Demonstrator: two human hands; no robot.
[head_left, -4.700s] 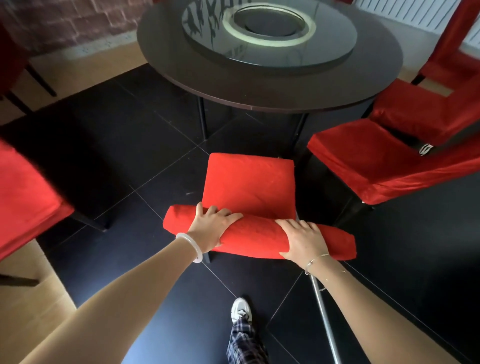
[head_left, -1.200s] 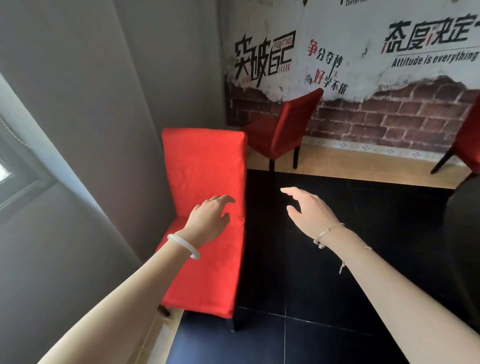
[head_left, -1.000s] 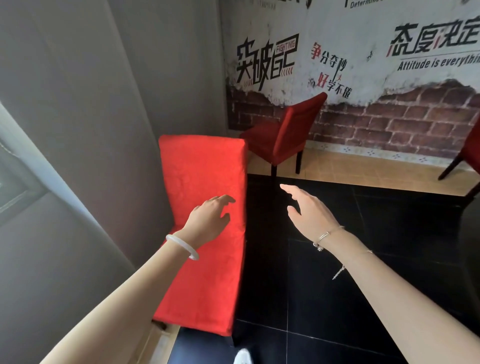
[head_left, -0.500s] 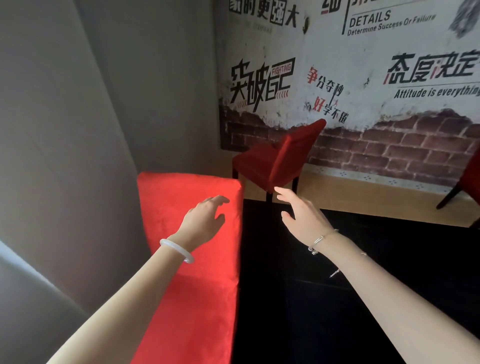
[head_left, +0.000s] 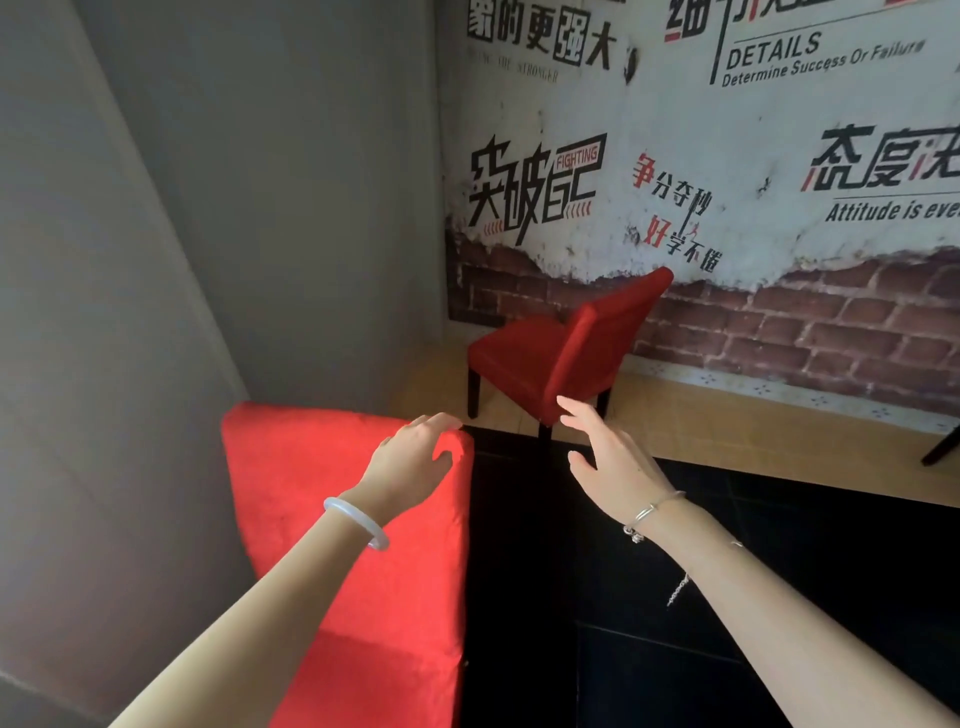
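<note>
A red fabric-covered chair (head_left: 332, 509) stands against the grey wall at lower left, its backrest facing me. My left hand (head_left: 410, 462) hovers by the top right corner of that backrest, fingers loosely bent and holding nothing; whether it touches the fabric is unclear. My right hand (head_left: 608, 462) reaches forward over the black floor to the right of the chair, fingers straight and spread, empty.
A second red chair (head_left: 561, 348) stands farther back by the brick-pattern wall mural (head_left: 727, 182). A grey wall (head_left: 156, 260) closes the left side. Black floor tiles (head_left: 675, 623) lie to the right, edged by a tan strip (head_left: 753, 436). A dark chair leg (head_left: 940, 447) shows at far right.
Earlier both hands gripped a rolled red cover on a chair by the round table. Since then the view has turned to this corner and tilted upward; both empty hands have come nearer the backrest's top.
</note>
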